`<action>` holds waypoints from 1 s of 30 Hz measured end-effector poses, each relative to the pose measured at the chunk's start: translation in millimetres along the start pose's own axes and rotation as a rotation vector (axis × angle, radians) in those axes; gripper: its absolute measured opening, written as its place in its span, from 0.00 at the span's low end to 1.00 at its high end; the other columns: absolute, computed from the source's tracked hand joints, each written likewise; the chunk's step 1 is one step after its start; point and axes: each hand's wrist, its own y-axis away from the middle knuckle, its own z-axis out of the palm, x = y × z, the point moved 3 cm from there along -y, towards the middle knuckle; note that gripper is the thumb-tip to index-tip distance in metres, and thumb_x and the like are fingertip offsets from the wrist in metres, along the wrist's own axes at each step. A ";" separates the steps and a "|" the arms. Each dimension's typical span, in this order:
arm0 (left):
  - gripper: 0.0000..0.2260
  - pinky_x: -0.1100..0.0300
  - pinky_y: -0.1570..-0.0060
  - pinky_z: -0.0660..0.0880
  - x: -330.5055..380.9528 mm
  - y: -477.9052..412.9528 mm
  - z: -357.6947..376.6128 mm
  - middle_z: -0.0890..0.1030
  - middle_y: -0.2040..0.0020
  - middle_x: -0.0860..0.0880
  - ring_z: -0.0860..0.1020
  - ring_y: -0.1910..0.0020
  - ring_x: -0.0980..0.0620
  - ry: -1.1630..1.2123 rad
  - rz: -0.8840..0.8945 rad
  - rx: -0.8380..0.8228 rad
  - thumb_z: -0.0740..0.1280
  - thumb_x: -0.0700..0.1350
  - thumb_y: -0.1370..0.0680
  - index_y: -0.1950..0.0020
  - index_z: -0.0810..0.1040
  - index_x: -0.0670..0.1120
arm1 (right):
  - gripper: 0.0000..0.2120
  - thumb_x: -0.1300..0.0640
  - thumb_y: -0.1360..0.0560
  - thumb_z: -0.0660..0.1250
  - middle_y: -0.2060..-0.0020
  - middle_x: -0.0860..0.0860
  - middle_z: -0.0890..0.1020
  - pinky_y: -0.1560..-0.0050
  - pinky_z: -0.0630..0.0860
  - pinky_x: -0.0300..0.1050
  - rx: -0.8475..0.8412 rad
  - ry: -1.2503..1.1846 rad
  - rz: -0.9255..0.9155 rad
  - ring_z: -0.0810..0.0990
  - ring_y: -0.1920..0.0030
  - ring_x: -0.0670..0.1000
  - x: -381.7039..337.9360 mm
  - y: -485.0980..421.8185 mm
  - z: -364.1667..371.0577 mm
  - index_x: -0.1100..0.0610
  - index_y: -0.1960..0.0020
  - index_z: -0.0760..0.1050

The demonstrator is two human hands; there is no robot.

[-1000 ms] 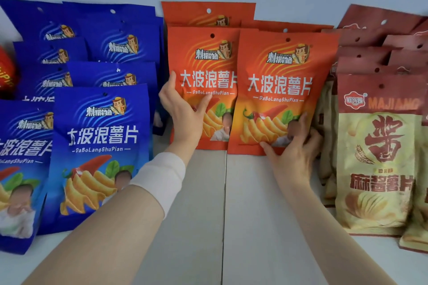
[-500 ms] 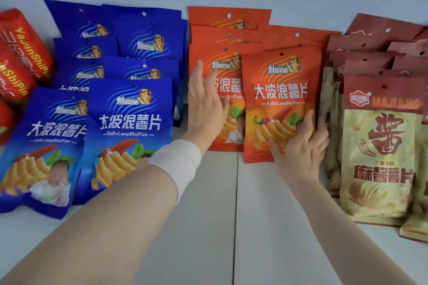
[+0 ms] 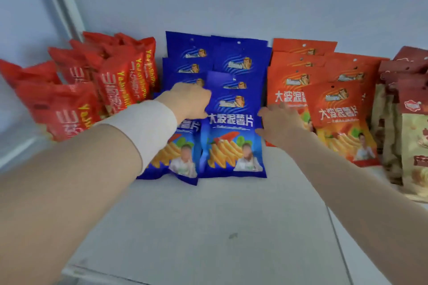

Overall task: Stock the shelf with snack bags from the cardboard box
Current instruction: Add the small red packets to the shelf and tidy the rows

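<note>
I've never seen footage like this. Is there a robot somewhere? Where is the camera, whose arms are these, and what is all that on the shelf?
There is no robot here. These are a person's two bare arms, filmed by a wide-angle camera worn on their head that looks forward and down, which is why the arms come in from the bottom corners.

The white shelf carries rows of snack bags. There are red bags at the left, blue bags in the middle, then orange bags, and dark red and beige bags at the far right.

The left hand, above a white wristband, is at the upper left of the front blue bag. The picture is too blurred to tell whether it grips the bag. The right hand reaches between the blue and orange bags with relaxed fingers and seems to hold nothing.
</note>
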 end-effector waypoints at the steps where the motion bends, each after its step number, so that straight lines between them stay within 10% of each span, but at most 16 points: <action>1: 0.18 0.51 0.49 0.72 -14.1 11.2 9.2 0.74 0.36 0.43 0.74 0.39 0.42 0.001 -0.012 -0.023 0.63 0.52 0.23 0.35 0.71 0.46 | 0.22 0.47 0.23 0.61 0.36 0.56 0.71 0.38 0.67 0.52 -0.025 0.024 -0.009 0.67 0.34 0.57 -16.2 0.7 -0.4 0.57 0.33 0.65; 8: 0.24 0.49 0.46 0.71 -71.2 51.0 66.2 0.72 0.37 0.39 0.73 0.40 0.39 0.368 -0.235 -0.070 0.66 0.54 0.24 0.34 0.67 0.42 | 0.25 0.43 0.24 0.61 0.36 0.56 0.70 0.41 0.69 0.50 -0.152 -0.006 0.078 0.68 0.35 0.58 -69.5 12.0 6.4 0.57 0.33 0.65; 18: 0.41 0.49 0.34 0.66 -64.9 35.4 130.0 0.66 0.32 0.40 0.67 0.33 0.42 1.133 -0.656 0.219 0.75 0.54 0.32 0.27 0.57 0.43 | 0.57 0.34 0.35 0.70 0.27 0.61 0.55 0.28 0.57 0.55 -0.142 -0.691 0.558 0.54 0.26 0.61 -53.2 6.5 58.9 0.61 0.24 0.41; 24: 0.37 0.56 0.35 0.67 -58.4 28.8 136.6 0.68 0.33 0.43 0.68 0.33 0.47 1.190 -0.581 0.505 0.76 0.42 0.31 0.28 0.60 0.43 | 0.56 0.37 0.50 0.79 0.37 0.53 0.73 0.37 0.72 0.57 0.054 -1.138 0.651 0.72 0.35 0.56 -41.5 2.7 95.1 0.55 0.29 0.61; 30: 0.19 0.60 0.49 0.72 -72.9 6.4 136.2 0.78 0.41 0.44 0.77 0.42 0.47 1.259 -0.588 0.519 0.70 0.42 0.26 0.37 0.73 0.41 | 0.32 0.52 0.40 0.80 0.49 0.52 0.81 0.51 0.79 0.51 0.199 -1.344 0.728 0.81 0.50 0.54 -17.7 -13.2 98.5 0.58 0.41 0.71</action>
